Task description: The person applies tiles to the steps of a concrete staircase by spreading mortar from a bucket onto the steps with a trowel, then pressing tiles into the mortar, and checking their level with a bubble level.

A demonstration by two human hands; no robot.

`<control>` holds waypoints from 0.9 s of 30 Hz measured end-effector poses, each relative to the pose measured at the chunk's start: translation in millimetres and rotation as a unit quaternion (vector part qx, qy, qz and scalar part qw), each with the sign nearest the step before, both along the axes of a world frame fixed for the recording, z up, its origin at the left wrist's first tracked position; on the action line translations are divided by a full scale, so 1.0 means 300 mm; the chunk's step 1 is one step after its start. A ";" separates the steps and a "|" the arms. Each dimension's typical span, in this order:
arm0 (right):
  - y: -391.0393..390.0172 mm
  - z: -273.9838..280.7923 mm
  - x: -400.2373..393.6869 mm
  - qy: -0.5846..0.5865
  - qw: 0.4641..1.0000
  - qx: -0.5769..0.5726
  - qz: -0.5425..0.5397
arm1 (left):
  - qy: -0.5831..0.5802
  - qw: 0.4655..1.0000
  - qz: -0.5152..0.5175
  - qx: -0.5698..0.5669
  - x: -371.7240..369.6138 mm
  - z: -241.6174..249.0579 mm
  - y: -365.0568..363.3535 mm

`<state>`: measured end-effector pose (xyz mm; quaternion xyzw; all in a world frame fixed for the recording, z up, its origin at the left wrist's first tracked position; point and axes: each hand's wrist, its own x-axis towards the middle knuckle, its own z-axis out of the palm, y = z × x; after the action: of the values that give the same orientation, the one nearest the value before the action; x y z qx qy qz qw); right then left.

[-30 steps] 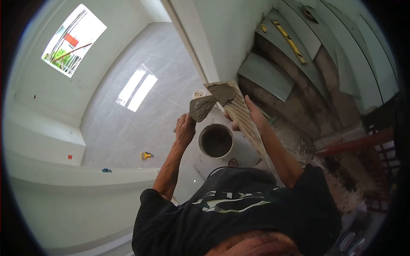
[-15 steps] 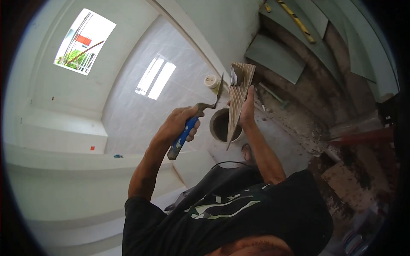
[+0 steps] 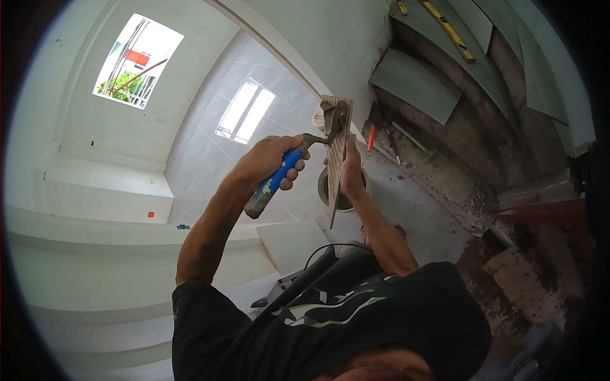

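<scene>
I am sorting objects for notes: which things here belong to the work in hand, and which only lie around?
In use: trowel in left hand; tile in right hand; bucket.
Lying about: yellow level; red tool; grey slab.

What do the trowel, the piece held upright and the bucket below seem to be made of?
Trowel: glossy blue handle, likely plastic or rubber; dark metal neck and blade, smeared grey.
Tile: probably ceramic; its matte beige back carries parallel ridges, with wet grey mortar near the top.
Bucket: pale rim, probably plastic; mostly hidden.
</scene>
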<state>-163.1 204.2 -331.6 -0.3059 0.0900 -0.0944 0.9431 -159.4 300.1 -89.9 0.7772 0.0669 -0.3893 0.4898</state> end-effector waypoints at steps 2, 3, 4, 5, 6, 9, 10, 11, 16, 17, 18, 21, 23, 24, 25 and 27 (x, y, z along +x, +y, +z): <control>-0.021 0.010 0.003 0.023 0.999 0.034 0.021 | -0.048 0.996 -0.028 0.067 -0.001 0.029 -0.010; -0.044 0.005 0.001 0.022 0.999 0.035 0.021 | -0.071 0.991 -0.056 0.096 0.008 0.041 -0.006; -0.068 -0.001 -0.007 0.001 0.996 0.058 0.065 | -0.093 0.984 -0.083 0.125 0.013 0.054 0.000; -0.085 -0.001 -0.009 -0.021 0.991 0.079 0.110 | -0.096 0.982 -0.079 0.144 0.016 0.080 -0.003; -0.089 0.017 -0.012 -0.024 0.990 0.079 0.111 | -0.099 0.982 -0.078 0.144 0.030 0.098 0.015; -0.105 0.062 -0.025 -0.010 0.987 0.138 0.078 | -0.104 0.971 -0.110 0.183 0.056 0.139 0.035; -0.114 0.064 -0.026 -0.009 0.987 0.139 0.079 | -0.102 0.971 -0.109 0.185 0.060 0.139 0.033; -0.122 0.062 -0.026 -0.015 0.989 0.120 0.085 | -0.098 0.972 -0.112 0.181 0.065 0.137 0.034; -0.152 0.069 -0.016 -0.033 0.990 0.072 0.116 | -0.085 0.974 -0.120 0.175 0.019 0.116 0.023; -0.165 0.075 -0.009 -0.005 0.991 0.061 0.119 | -0.057 0.974 -0.137 0.171 0.001 0.122 0.023; -0.173 0.086 0.000 0.022 0.991 0.049 0.124 | -0.056 0.975 -0.133 0.169 -0.011 0.121 0.027; -0.202 0.116 0.023 -0.014 0.987 0.065 0.145 | -0.082 0.975 -0.122 0.164 -0.039 0.104 0.023; -0.216 0.149 0.046 -0.013 0.989 0.076 0.125 | -0.068 0.974 -0.135 0.167 -0.049 0.107 0.018; -0.223 0.163 0.053 -0.013 0.990 0.089 0.109 | -0.054 0.973 -0.144 0.172 -0.059 0.106 0.017; -0.235 0.176 0.054 -0.012 0.990 0.087 0.111 | -0.053 0.974 -0.142 0.170 -0.073 0.096 0.022; -0.258 0.206 0.064 -0.052 0.987 0.088 0.124 | -0.048 0.978 -0.142 0.145 -0.094 0.078 0.034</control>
<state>-143.9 126.9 -269.8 -0.2255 0.0099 0.0155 0.9741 -187.5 310.3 -66.5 0.8595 -0.0125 -0.4030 0.3142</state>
